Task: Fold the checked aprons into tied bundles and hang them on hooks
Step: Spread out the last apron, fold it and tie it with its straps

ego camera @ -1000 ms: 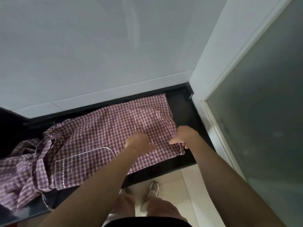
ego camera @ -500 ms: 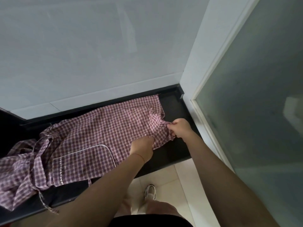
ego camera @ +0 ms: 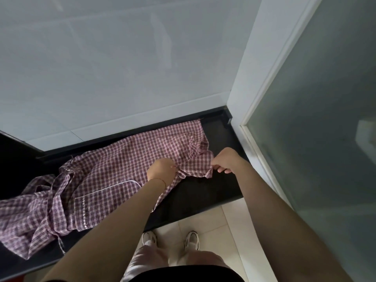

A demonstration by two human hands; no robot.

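While spread on the black ledge (ego camera: 213, 192), checked apron (ego camera: 122, 165) in both hands.

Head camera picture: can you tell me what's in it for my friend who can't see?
Two hands gather the right end of a checked apron lying on a black counter: the left hand grips bunched cloth, the right hand pinches its corner. A white tiled wall stands behind, a frosted glass door to the right.

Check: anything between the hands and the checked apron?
No. Both hands are already on the checked apron: left hand grips its near edge, right hand pinches the right corner. No hooks in view, so that path can't be judged.
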